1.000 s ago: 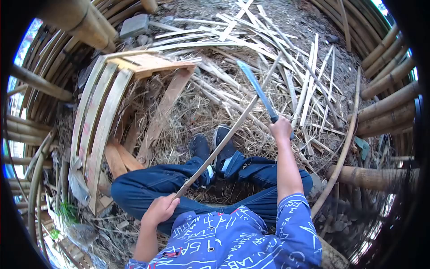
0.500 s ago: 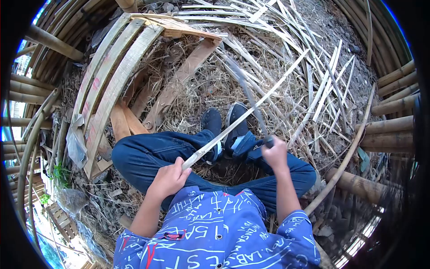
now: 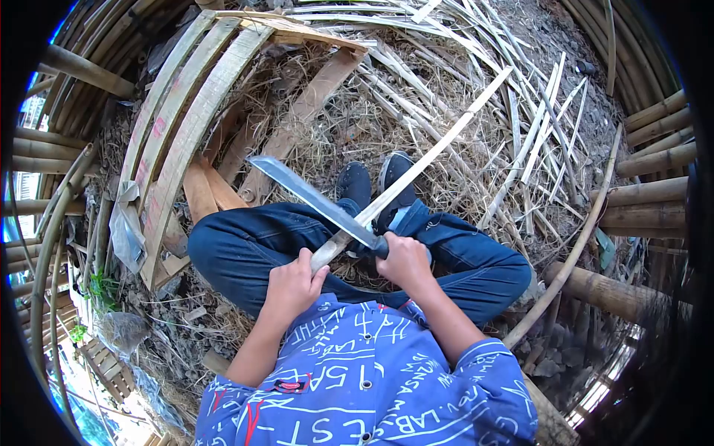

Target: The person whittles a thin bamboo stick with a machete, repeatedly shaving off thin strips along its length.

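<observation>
My left hand [image 3: 294, 285] is closed around the near end of a long, pale bamboo strip [image 3: 439, 149], which slants up and away to the right. In my right hand [image 3: 405, 262] is the dark handle of a machete [image 3: 316, 199]. Its long grey blade points up and to the left, crossing over the strip a short way beyond my left hand. Both hands are in front of my lap, between my bent, jeans-clad legs [image 3: 249, 249].
A slatted wooden pallet [image 3: 182, 126] stands at the left. Many split bamboo strips [image 3: 539, 137] lie piled at the upper right. Dry shavings [image 3: 320, 149] cover the ground around my shoes [image 3: 354, 183]. Bamboo pole walls [image 3: 647, 201] stand on both sides.
My right hand has moved left and slightly down, closer to my left hand. The machete has swung from upright beyond the strip to lying across it, pointing left. My left hand keeps its hold.
</observation>
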A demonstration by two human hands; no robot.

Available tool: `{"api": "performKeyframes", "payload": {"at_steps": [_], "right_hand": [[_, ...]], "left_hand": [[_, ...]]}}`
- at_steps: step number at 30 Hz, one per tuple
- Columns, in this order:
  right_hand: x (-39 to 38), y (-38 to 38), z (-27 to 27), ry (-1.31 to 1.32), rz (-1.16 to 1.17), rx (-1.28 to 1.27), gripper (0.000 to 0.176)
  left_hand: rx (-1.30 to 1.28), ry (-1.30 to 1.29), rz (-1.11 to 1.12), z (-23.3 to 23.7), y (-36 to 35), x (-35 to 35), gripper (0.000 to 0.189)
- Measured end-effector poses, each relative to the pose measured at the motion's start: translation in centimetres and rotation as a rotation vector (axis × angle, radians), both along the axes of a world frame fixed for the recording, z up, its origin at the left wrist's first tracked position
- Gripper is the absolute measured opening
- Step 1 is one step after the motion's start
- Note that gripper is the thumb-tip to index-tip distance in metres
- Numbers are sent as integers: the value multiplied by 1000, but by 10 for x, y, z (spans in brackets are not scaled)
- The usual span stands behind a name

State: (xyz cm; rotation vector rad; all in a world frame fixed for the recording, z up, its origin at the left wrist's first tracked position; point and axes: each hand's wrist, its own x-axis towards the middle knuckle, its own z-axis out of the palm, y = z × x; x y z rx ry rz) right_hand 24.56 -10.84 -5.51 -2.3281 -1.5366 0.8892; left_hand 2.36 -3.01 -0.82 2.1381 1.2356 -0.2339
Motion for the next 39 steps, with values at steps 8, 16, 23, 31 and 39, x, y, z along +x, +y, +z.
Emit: {"api": "performKeyframes", "payload": {"at_steps": [8,16,23,31,39], "right_hand": [[28,-6,-9,29,-75,144,20],[-7,6,-2,116,-4,124,20],[11,12,9,-5,6,-26,25],[28,10,7,-133,57,-56,25],[76,3,-6,-217,-145,-12,25]], "left_hand": [[-557,-366,59,-15,35,-21,35],[-963,-271,245,-10,45,-20,45],[-925,-284,279,-10,43,-20,43],[-875,-295,257,-12,40,-20,43],[-942,-298,278,-9,45,-18,41]]}}
